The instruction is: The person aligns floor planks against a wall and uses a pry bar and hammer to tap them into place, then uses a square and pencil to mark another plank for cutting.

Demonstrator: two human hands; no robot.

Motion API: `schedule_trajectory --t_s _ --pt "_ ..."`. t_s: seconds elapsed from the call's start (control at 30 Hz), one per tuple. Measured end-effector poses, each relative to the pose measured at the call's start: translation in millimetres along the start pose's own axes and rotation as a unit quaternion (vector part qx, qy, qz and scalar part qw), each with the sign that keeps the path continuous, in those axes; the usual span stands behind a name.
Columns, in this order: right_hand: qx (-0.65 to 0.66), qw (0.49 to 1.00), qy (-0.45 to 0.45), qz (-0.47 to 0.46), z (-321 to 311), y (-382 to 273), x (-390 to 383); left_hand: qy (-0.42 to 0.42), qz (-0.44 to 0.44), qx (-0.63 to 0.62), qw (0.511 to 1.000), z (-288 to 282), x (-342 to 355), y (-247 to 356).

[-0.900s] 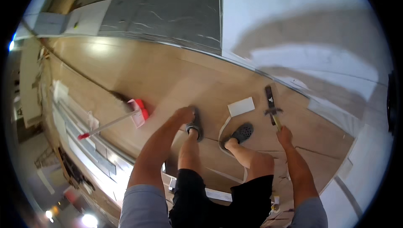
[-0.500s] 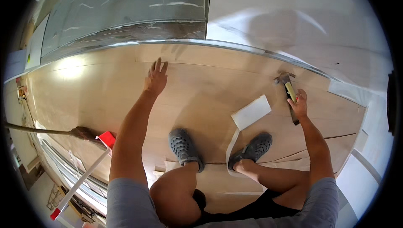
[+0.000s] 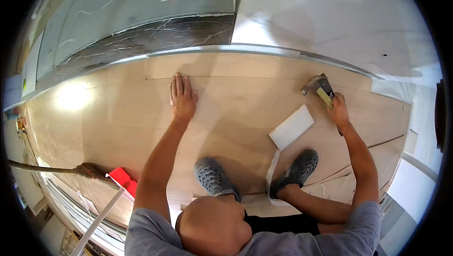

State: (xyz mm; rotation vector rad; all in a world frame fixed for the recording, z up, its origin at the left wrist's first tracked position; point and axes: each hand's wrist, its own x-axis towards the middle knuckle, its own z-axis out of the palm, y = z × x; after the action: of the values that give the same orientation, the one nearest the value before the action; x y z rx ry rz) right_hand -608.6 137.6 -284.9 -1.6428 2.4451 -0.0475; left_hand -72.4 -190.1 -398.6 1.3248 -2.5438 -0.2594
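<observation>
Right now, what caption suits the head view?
Left hand resting on wood-look flooring, right hand gripping a hammer, white rectangular piece lying nearby.

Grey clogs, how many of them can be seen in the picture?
2: the left clog, nearer the left hand; the right clog, near the white rectangular piece. No others show.

Here's the bare left hand (image 3: 183,100), palm down and laid flat, its fingers (image 3: 179,85) pointing forward close together, with the bare left forearm (image 3: 163,154) slanting forward and inward behind it. Across on the other side, the bare right hand (image 3: 339,111) is curled in a grip, its bare forearm (image 3: 361,157) angling inward too.
</observation>
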Motion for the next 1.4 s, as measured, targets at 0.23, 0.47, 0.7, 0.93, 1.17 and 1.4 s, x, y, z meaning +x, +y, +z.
schedule_trajectory --t_s 0.23,0.47,0.7,0.93,1.17,1.4 --pt "0.087 0.996 0.007 -0.036 0.0 -183.9 19.9 -0.047 -0.011 -0.214 0.976 -12.1 -16.6 78.4" --pt "0.263 0.964 0.002 -0.029 53.1 -379.0 62.6 -0.330 -0.184 -0.727 0.573 -29.7 -0.2 77.2" --pt "0.351 0.935 -0.045 0.035 85.7 -459.5 93.7 -0.184 -0.312 -0.645 0.673 -9.4 12.8 20.0" --pt "0.306 0.950 -0.042 0.048 57.0 -436.1 42.2 -0.076 -0.281 -0.336 0.896 5.1 35.8 -1.7" --pt "0.172 0.984 0.036 -0.011 63.0 -329.2 -13.1 -0.148 -0.203 -0.080 0.965 -46.8 83.3 0.8" --pt "0.200 0.976 0.046 -0.075 40.1 -329.4 -25.0 -0.182 -0.181 -0.021 0.966 -47.1 100.9 -28.4"
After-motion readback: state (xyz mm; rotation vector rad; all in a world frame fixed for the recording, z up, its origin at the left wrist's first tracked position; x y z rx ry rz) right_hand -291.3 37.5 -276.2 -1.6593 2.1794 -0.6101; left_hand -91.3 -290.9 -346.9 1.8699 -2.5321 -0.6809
